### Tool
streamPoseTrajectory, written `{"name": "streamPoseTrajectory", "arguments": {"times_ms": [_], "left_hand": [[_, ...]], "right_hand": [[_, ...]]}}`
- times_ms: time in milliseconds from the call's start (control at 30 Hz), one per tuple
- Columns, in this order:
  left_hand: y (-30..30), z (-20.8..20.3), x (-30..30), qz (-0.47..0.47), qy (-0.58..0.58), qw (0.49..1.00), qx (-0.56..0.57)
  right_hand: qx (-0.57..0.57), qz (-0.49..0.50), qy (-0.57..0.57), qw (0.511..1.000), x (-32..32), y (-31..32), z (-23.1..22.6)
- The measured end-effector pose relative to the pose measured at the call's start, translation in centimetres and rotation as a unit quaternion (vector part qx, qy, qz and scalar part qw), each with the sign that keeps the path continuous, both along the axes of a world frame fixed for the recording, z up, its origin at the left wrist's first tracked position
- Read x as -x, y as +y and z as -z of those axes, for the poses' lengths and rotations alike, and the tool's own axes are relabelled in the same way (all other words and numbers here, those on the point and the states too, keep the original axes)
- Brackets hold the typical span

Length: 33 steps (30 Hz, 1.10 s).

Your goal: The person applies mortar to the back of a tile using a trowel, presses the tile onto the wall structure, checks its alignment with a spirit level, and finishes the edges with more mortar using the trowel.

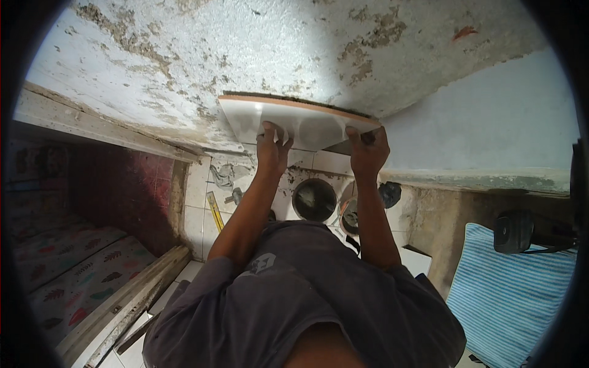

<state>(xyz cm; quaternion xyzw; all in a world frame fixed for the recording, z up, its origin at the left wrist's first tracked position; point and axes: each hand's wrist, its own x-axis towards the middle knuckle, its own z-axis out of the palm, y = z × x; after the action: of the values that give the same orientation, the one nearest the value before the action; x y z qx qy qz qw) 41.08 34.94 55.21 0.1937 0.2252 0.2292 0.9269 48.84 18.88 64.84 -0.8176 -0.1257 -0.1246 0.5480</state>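
A large glossy white ceramic tile (313,126) with an orange-brown edge stands tilted in front of the rough wall (282,49). Dark grey material shows along the back of its upper edge. My left hand (272,152) has its fingertips pressed against the white face, left of the middle, with the fingers bent. Around the right end of the tile, my right hand (369,152) is closed, its thumb on the face. The tile hides whatever lies behind it, so I cannot tell whether it touches the wall.
Below the tile, a dark round bucket (314,200) stands on the white tiled floor beside a smaller container (350,218). Left lie a yellow spirit level (215,211), a hammer-like tool (234,196) and crumpled grey material (227,174). A blue striped mat (509,294) lies right.
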Motion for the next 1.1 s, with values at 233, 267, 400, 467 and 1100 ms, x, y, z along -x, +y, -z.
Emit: {"name": "streamPoseTrajectory", "arguments": {"times_ms": [233,267,400,467,1100], "left_hand": [[-1.0,-1.8,0.5,-0.043,0.053,0.997,0.029],[-1.2,-1.8,0.6,-0.034,0.053,0.997,0.033],[-1.3,0.0,0.9,-0.018,0.011,1.0,0.018],[-1.2,-0.3,0.7,-0.017,0.023,0.999,0.017],[-1.5,-3.1,0.4,-0.043,0.083,0.996,0.013]], "right_hand": [[-0.007,-0.025,-0.039,0.999,-0.3,-1.1,1.6],[-0.004,-0.023,-0.026,0.999,-0.2,-1.1,1.3],[-0.012,-0.038,-0.014,0.999,-0.1,-1.0,0.7],[-0.061,-0.051,0.004,0.997,0.4,-0.4,-0.6],[-0.072,-0.09,0.069,0.991,0.5,-0.8,-0.7]]}}
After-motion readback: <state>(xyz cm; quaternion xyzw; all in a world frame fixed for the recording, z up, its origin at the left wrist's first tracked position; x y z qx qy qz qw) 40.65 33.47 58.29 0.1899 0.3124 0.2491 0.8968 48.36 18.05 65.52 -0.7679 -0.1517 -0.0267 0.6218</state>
